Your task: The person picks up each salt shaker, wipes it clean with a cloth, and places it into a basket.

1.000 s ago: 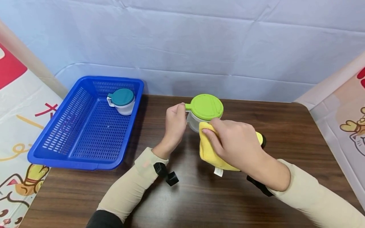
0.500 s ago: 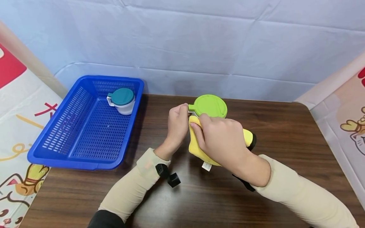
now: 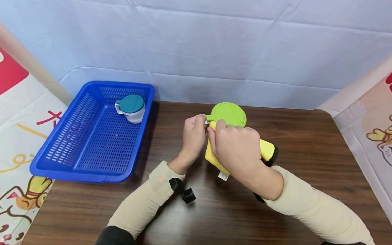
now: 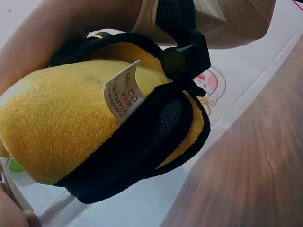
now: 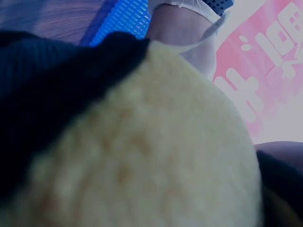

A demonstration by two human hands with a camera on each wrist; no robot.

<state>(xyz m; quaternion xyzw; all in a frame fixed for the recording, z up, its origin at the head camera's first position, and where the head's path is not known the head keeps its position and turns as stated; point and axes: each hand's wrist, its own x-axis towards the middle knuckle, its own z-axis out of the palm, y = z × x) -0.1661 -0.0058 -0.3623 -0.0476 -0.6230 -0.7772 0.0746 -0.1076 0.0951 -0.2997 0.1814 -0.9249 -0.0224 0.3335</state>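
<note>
A seasoning jar with a bright green lid [image 3: 229, 114] stands near the back of the table; its body is mostly hidden behind my right hand. At the jar's left side, my left hand [image 3: 193, 136] grips the handle. My right hand [image 3: 237, 146] holds a folded yellow cloth [image 3: 214, 158] with dark edging against the near side of the jar, close to the left hand's fingers. A white label hangs from the cloth [image 4: 61, 123], seen large in the left wrist view. Blurred yellow cloth [image 5: 156, 142] fills most of the right wrist view.
A blue plastic basket [image 3: 82, 176] sits at the left of the wooden table [image 3: 306, 149]. Inside its back right corner is a second jar with a teal lid [image 3: 131, 103]. A pale cloth backdrop [image 3: 196, 51] rises behind the table.
My right hand has moved left with the cloth, over the jar's front and toward its handle. The jar and my left hand have shifted slightly right.
</note>
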